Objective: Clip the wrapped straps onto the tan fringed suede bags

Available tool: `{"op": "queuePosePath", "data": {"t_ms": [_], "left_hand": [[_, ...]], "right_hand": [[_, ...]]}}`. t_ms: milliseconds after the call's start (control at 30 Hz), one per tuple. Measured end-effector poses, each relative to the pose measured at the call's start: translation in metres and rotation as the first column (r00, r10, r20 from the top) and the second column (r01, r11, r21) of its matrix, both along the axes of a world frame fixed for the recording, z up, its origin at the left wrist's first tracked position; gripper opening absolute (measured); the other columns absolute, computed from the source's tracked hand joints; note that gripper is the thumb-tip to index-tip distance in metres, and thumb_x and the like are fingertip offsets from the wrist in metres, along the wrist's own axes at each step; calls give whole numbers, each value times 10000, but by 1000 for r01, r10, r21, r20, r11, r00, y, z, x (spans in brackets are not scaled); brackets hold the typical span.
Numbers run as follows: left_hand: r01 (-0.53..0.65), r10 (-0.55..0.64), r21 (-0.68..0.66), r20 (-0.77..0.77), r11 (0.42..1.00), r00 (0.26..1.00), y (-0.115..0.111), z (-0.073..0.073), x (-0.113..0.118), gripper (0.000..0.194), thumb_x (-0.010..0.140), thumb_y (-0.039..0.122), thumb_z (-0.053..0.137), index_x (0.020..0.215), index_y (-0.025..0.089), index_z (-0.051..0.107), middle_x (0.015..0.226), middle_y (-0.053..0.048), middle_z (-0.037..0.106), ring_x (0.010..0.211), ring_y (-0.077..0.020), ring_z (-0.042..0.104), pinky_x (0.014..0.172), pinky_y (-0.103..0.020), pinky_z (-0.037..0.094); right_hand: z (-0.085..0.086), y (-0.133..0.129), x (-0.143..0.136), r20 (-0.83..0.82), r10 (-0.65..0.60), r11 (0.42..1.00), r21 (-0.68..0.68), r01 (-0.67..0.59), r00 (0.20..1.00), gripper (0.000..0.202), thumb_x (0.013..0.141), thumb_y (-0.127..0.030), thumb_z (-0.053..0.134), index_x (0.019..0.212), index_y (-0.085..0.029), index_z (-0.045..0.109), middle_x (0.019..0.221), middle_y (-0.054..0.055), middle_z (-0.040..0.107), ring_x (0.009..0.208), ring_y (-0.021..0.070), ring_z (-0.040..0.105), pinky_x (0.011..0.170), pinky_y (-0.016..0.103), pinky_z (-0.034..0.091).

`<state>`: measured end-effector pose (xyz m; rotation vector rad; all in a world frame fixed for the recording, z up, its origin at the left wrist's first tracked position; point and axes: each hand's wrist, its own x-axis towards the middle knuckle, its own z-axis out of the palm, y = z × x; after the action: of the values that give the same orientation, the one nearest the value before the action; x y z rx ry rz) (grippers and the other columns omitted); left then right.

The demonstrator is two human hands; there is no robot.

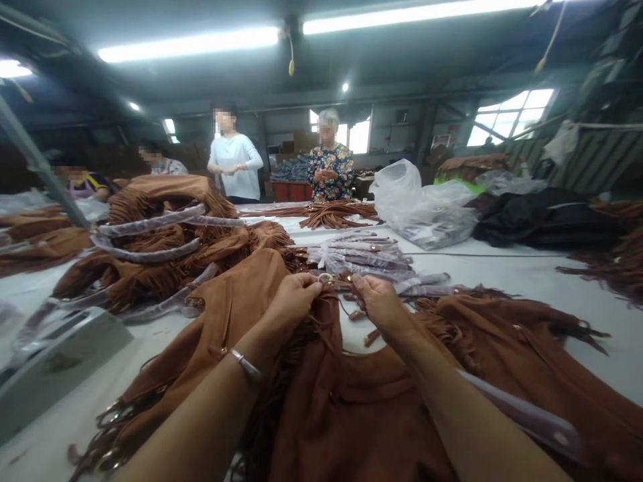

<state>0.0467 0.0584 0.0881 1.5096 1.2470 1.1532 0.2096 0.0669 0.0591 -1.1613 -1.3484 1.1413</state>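
Near the middle of the view, my left hand [296, 294] pinches a gold-coloured metal ring [325, 278] at the top of a brown suede bag [362, 422]. Just to its right, my right hand [374, 298] is closed on the end of a brown strap [347, 278] with a small shiny metal piece. Ring and strap end are close together; whether they are joined I cannot tell. The bag lies below my forearms, its fringe hanging at the left. Beyond my hands lies a bundle of plastic-wrapped straps [362, 254].
More brown fringed bags lie at left [165, 194] and right [522, 335]. A grey-green tray [65, 361] is at lower left. Clear plastic bags [422, 201] and black cloth [542, 217] sit at the far right. Several people, including one in a white top [235, 164], are beyond the table.
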Motion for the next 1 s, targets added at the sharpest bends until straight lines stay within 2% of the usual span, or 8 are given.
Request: {"op": "queuePosePath", "data": {"t_ms": [67,133,233,367,567,733,833,1000], "left_hand": [[8,8,-71,221,997,975,-12,-5,13,218,684,350,587,692,147,507,559,38,510,445,-71,433,436,-177,319],[14,20,-100,330,995,944,-21,-11,23,218,723,360,561,723,160,474,561,48,495,441,-72,436,427,-173,329],[-91,82,7,348,996,934,-27,-24,31,201,783,355,528,809,163,475,639,34,522,514,-80,482,476,-177,383],[-149,95,177,282,973,955,-26,-36,31,207,835,337,501,972,183,489,778,2,570,655,-102,535,587,-195,433],[-161,95,154,366,975,926,-22,-42,22,240,841,363,509,979,177,572,857,-23,604,738,-114,551,663,-200,445],[-128,89,39,521,991,849,-23,-37,18,210,833,352,531,913,166,586,798,-3,614,678,-89,546,609,-172,445],[-94,50,47,570,995,820,-26,-34,18,167,822,324,553,874,165,557,761,9,612,657,-87,554,612,-181,455],[-87,11,119,527,989,850,-29,-36,17,148,821,286,558,868,147,538,800,-9,614,714,-104,580,680,-216,473]], "right_hand": [[0,3,1,2,-52,995,83,52,999,438,765,-607,482,658,-185,433,469,-78,354,371,44,287,331,166,330],[0,4,3,-27,-59,993,100,61,998,438,761,-610,478,651,-188,429,457,-81,352,348,40,254,296,161,297],[2,5,4,-48,-77,992,94,82,996,434,764,-613,465,668,-190,447,463,-74,375,339,45,267,283,163,287],[1,1,2,82,-96,989,121,86,992,457,775,-625,446,655,-184,461,500,-42,429,402,67,394,336,167,316],[0,-1,-4,119,-151,982,133,135,981,462,795,-607,438,665,-167,495,500,-31,443,439,82,439,348,168,288],[15,-11,-7,11,-42,995,92,41,999,425,793,-561,494,626,-172,466,466,-57,390,417,63,379,367,166,280],[23,-21,-15,-55,74,994,86,-69,996,359,705,-487,644,648,-163,498,501,-62,429,444,54,378,413,171,320],[23,-26,-26,-224,146,988,89,-129,963,329,593,-374,747,697,-142,539,640,-28,537,566,73,468,535,194,390]]}}
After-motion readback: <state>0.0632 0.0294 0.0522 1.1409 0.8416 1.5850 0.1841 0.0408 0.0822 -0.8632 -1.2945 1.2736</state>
